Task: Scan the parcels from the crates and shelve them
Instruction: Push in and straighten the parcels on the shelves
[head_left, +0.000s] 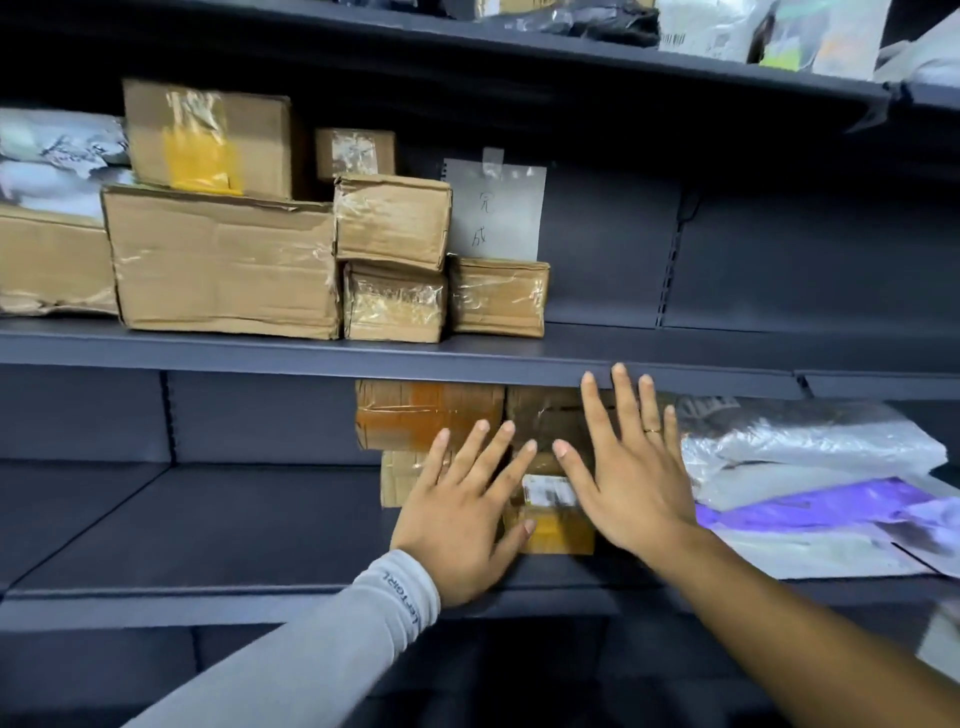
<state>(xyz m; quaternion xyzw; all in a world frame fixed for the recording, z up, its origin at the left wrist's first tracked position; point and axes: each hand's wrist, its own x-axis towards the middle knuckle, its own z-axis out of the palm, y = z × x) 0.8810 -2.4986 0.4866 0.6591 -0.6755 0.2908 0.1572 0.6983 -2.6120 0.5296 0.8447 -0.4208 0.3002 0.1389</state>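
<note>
Light is dim and cool, coming from the near side, so the cardboard boxes (223, 260) and both hands show bright while the shelf (260, 519) recesses sink into shadow. Tape glints on the boxes. Shelf lines bow at the edges; the far-right corner is blurred.

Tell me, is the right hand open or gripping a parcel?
Open: the right hand has straight, spread fingers and grips nothing.

Three shelf boards show: the top shelf (675, 62), the middle shelf (260, 351) and the lower shelf (208, 519). The middle shelf carries seven cardboard boxes (223, 260). One paper note (493, 208) is taped behind them. Two hands, left hand (457, 530) and right hand (631, 478), reach in, one ring (652, 430) on the right.
</note>
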